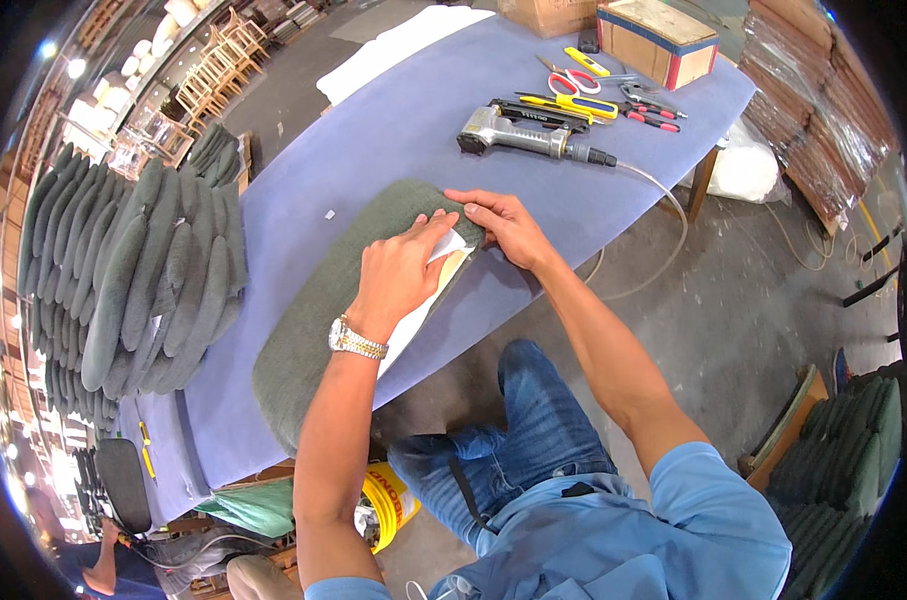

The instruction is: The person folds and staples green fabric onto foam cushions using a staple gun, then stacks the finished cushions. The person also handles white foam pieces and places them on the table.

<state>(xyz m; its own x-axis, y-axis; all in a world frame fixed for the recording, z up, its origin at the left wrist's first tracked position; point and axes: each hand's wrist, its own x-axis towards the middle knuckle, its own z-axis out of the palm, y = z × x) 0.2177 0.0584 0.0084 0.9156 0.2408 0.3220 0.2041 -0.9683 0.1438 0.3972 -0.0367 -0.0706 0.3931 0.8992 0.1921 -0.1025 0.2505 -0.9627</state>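
Cushion [319,290], beneath left fingers [435,229], touching right fingers [477,199]

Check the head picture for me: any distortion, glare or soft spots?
Head view: fisheye bends the blue table, corners go black, rim detail softens; lamps glare at far left, the plastic-wrapped stack shines at right; left hand, right hand and grey-green cushion look reasonably sharp.

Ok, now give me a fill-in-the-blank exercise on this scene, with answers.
1. The wristwatch is on the ____ arm.
2. The left hand and the ____ hand touch the upholstered pad.
3. The scissors have red-and-____ handles.
4. The plastic bucket is mainly ____.
Missing words: left; right; white; yellow.
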